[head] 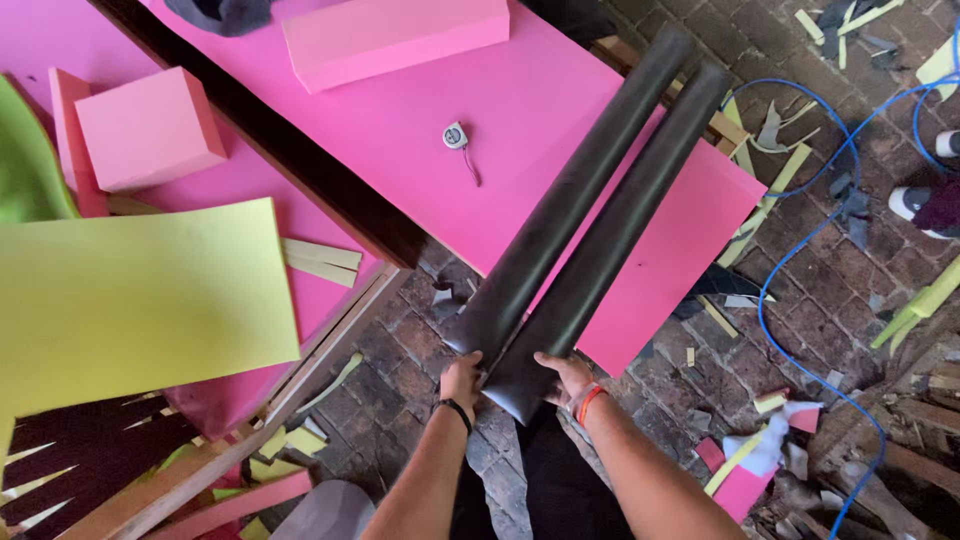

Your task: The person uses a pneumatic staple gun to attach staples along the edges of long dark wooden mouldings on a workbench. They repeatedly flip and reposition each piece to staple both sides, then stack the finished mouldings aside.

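Far left, a yellow-green sheet (140, 300) lies flat over a pink sheet, with a pink foam block (150, 128) up beyond it. Across the middle runs the big pink board (420, 120), a small tape measure (455, 135) sitting on it and a longer pink slab (395, 35) near the top edge.

Now the hands. The left hand (462, 378) is curled on the near end of the left dark roll (570, 185); the right hand (566, 374), orange band at the wrist, is clasped round the near end of the right dark roll (625, 220) — the two rolls lie side by side, touching, on the pink board's right part.

Their long axis runs straight away from the hands, up and to the right, near ends overhanging the board's edge above the brick floor (400, 370). Each hand is nearest its own roll.

Far right — a blue cable (775, 280) loops over scraps on the floor.
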The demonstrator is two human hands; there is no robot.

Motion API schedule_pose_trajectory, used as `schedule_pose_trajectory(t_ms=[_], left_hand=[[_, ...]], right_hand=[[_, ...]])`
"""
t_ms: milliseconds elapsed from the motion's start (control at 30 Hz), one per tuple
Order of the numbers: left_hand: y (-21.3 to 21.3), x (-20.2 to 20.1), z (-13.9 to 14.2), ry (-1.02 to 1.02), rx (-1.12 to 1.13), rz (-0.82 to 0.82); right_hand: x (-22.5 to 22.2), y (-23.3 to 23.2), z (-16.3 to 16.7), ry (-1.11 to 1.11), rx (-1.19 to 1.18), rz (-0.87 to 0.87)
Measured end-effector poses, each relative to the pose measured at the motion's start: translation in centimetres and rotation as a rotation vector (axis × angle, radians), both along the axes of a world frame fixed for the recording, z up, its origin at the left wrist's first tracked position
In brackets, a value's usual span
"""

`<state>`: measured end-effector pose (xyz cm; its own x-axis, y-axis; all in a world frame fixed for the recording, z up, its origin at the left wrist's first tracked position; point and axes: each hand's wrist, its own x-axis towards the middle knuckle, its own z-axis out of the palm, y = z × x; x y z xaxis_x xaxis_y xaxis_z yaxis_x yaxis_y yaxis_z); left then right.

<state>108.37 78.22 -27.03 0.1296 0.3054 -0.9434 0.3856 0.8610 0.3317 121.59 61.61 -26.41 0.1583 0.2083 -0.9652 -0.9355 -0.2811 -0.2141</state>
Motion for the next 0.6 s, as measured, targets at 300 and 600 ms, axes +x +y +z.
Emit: schedule_pose_trajectory(t_ms=[300, 600], left_hand=[[0.7, -1.6, -0.1, -0.16, -0.096, 0.286], [0.8, -4.5, 0.4, -0.129, 0.017, -0.105]], right_hand=[[-0.8, -0.1, 1.0, -0.022, 0.016, 0.221], [-1.0, -1.1, -0.2, -0.108, 0.047, 0.224]])
